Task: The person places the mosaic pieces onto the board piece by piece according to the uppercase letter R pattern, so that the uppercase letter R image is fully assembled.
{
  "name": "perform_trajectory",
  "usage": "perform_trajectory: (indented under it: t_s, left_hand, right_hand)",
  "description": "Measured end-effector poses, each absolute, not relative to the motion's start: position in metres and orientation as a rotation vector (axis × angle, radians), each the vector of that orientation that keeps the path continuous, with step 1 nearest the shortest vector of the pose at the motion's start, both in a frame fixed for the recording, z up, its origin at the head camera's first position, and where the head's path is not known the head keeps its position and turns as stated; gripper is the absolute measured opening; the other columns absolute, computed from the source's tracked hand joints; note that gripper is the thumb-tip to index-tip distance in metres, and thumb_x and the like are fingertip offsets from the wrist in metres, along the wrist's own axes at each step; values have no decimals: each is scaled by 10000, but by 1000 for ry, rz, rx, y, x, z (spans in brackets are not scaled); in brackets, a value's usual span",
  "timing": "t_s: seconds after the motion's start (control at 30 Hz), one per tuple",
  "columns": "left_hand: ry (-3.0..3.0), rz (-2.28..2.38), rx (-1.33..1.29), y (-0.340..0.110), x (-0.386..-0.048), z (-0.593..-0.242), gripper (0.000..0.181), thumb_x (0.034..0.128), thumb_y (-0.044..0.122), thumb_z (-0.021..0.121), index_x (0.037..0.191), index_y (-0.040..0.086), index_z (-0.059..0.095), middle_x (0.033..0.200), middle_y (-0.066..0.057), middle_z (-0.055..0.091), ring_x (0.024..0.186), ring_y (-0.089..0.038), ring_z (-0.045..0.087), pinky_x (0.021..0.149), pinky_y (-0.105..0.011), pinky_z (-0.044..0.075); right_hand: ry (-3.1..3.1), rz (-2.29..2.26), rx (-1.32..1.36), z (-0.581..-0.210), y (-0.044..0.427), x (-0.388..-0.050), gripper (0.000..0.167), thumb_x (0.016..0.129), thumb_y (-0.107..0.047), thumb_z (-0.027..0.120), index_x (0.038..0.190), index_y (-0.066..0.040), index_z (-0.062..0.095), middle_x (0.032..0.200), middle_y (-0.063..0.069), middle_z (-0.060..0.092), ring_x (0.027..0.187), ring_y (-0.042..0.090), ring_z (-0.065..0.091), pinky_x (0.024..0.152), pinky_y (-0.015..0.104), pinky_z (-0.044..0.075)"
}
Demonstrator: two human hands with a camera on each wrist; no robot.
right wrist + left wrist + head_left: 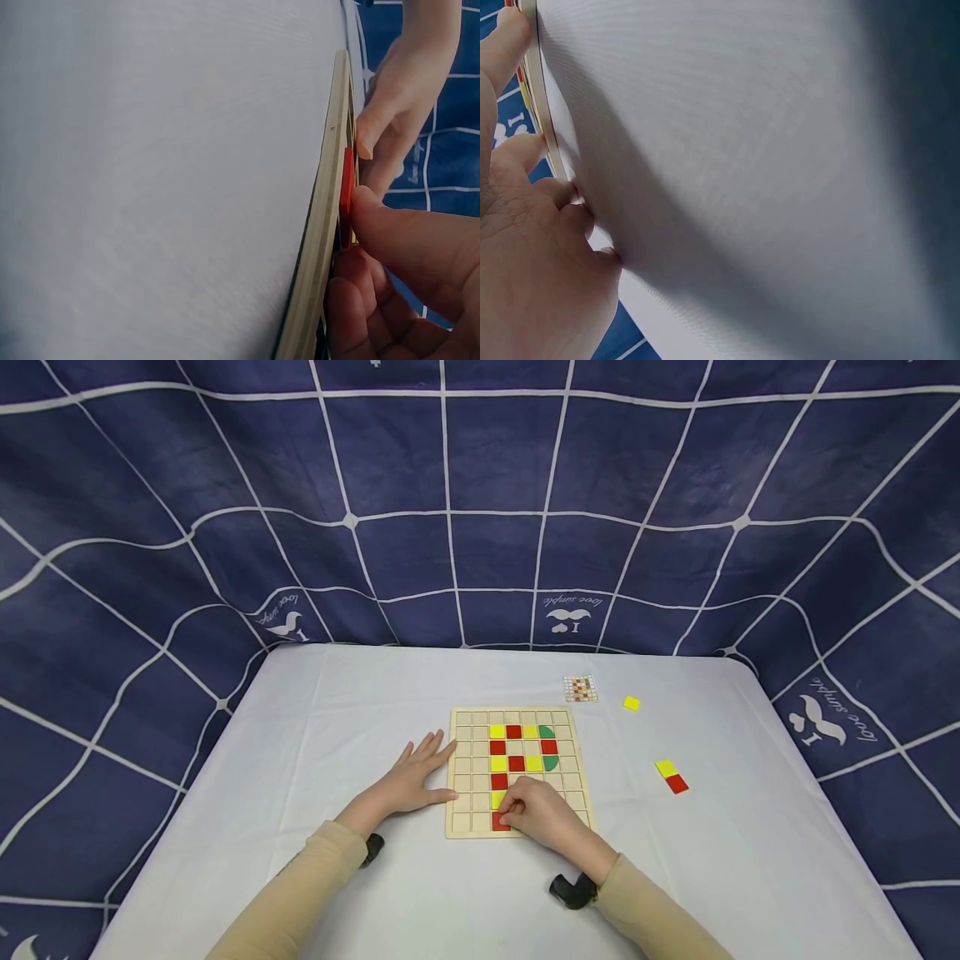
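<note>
A square wooden grid board [462, 777] lies on the table with red, yellow and green tiles set in its cells in the shape of a letter P. At the near end of the column is a red square tile [499, 822], which my right hand [542, 812] pinches by its right side with thumb and fingertips. In the right wrist view this red tile [346, 196] sits at the board's near edge, under the thumb. My left hand [408, 783] is spread flat, thumb and a fingertip touching the board's left edge. Part of the board's lower right is hidden by my right hand.
A small printed pattern card [581, 688] lies beyond the board. To the right are a loose yellow tile [631, 703], and farther over another yellow tile [666, 768] touching a red one [677, 784]. White cloth [360, 693] covers the table; blue checked curtains [495, 552] surround it.
</note>
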State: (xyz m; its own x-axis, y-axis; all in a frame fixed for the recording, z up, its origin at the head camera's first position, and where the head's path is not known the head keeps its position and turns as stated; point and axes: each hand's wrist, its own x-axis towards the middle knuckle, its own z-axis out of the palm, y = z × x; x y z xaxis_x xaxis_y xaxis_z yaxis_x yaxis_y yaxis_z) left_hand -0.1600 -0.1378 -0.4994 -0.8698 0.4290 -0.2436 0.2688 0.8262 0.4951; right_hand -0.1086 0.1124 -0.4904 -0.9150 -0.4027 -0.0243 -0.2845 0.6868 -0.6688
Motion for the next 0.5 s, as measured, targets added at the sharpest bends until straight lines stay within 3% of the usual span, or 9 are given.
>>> perform_trajectory:
  t_s: [0.27, 0.5]
  left_hand:
    - [2657, 660, 507, -137, -160, -498, 907, 848, 492, 725, 1568, 178, 271, 1664, -93, 86, 1549, -280, 26, 1255, -501, 8]
    - [2663, 660, 522, -137, -160, -499, 910, 845, 493, 726, 1566, 170, 275, 1663, -99, 88, 1548, -281, 27, 1254, -502, 7]
  right_hand:
    - [2710, -1090, -566, -484, 120, -109, 64, 823, -119, 793, 840, -141, 736, 744, -92, 576, 655, 29, 508, 583, 165, 459]
    - [2706, -1221, -351, -467, 162, -122, 73, 870, -188, 757, 935, -157, 743, 842, -50, 645, 726, 91, 559, 648, 187, 502]
